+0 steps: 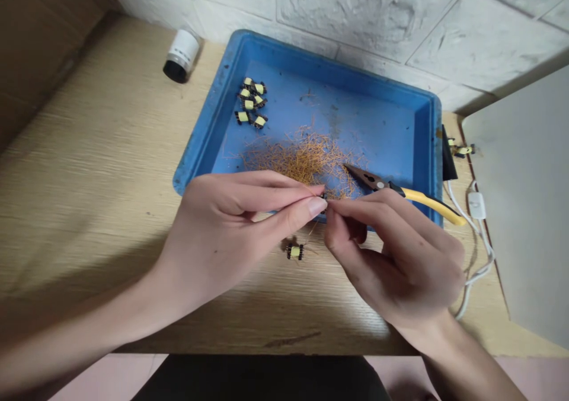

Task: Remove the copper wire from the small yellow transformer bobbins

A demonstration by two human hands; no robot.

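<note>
My left hand (231, 229) and my right hand (400, 258) meet fingertip to fingertip over the near rim of a blue tray (427, 134). Both pinch a tiny dark part between thumb and forefinger; it is too small to name. Just below them a small yellow-and-black coil component (294, 251) lies on the wooden table. Inside the tray sit a pile of copper wire clippings (306, 158), several more coil components (251, 101) at the back left, and yellow-handled pliers (400, 190) leaning over the right rim.
A white-and-black bottle (180, 56) lies at the back left by the brick wall. A white box (520, 205) stands at the right, with a white cable and inline switch (476, 205) beside it. Another coil component (462, 149) lies behind the tray's right corner.
</note>
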